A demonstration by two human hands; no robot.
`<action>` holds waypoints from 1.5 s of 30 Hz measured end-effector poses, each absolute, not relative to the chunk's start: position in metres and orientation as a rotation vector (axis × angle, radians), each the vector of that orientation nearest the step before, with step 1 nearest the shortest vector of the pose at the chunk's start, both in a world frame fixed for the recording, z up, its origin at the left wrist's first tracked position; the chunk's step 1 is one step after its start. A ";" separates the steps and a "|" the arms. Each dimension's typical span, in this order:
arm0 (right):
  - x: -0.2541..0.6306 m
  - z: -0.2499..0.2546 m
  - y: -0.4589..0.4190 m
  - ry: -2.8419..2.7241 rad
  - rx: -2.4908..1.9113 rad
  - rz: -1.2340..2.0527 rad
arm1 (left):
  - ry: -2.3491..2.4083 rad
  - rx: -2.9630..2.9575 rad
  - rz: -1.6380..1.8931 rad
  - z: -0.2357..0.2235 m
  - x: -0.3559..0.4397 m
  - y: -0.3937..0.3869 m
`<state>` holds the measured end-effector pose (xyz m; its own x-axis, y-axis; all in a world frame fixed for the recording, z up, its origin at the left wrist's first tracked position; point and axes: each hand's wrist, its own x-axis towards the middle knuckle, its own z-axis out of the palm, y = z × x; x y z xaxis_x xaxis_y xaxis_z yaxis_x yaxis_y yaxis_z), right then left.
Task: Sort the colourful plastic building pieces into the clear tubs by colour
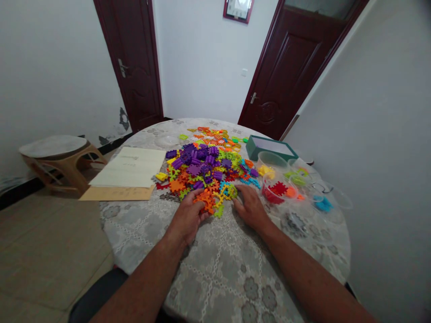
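A heap of plastic interlocking toy gears (205, 163) in purple, orange, yellow, green, red and blue lies on the table in front of me. At its near edge my left hand (190, 213) is closed with thumb and fingers on an orange toy gear (206, 200). A yellow piece (220, 198) touches that gear's right side, and a lime green piece (218, 211) lies just below. My right hand (251, 206) has thumb and forefinger against a yellow-green toy gear (231, 191) on the right. Whether these pieces are joined I cannot tell.
Clear plastic tubs (272, 160) with sorted pieces stand to the right, near a green box (269, 148). Grey gears (294, 224) lie closer to me. Cream paper (129, 166) covers the left side. A patterned cloth (215, 269) covers the round table; a stool (60, 157) stands beyond it.
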<state>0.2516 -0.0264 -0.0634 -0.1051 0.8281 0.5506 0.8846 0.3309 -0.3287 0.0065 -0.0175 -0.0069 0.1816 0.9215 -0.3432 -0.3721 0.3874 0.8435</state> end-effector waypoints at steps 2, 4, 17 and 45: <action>0.251 -0.068 -0.022 -1.953 -1.488 -0.126 | 0.977 0.687 1.011 -0.007 0.007 -0.017; 0.251 -0.071 -0.017 -1.961 -1.496 -0.124 | 0.971 0.689 1.006 -0.007 0.007 -0.017; 0.247 -0.056 -0.014 -1.732 -1.548 -0.034 | 0.963 0.740 0.964 -0.007 0.006 -0.013; 0.475 0.090 -0.026 -1.299 -2.123 -0.192 | 0.906 0.775 0.953 -0.011 0.006 -0.017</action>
